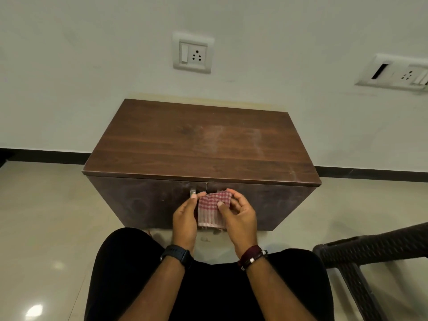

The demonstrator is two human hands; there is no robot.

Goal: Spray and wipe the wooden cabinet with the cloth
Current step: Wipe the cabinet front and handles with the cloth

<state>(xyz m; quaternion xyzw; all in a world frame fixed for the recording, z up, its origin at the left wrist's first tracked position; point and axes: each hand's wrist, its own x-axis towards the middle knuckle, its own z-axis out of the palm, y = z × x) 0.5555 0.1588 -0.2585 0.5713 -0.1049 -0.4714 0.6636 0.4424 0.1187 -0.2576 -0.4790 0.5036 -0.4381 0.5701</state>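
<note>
cabinet top (201, 144) bare, wall (92, 77) behind, chair (370, 251) at right

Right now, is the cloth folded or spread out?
Folded: the cloth is a small compact rectangle held between the left hand and right hand.

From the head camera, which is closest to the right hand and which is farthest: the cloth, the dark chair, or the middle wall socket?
1. Cloth: held in the right hand.
2. Dark chair: on the floor, to its right.
3. Middle wall socket: on the wall, behind the cabinet.
</note>
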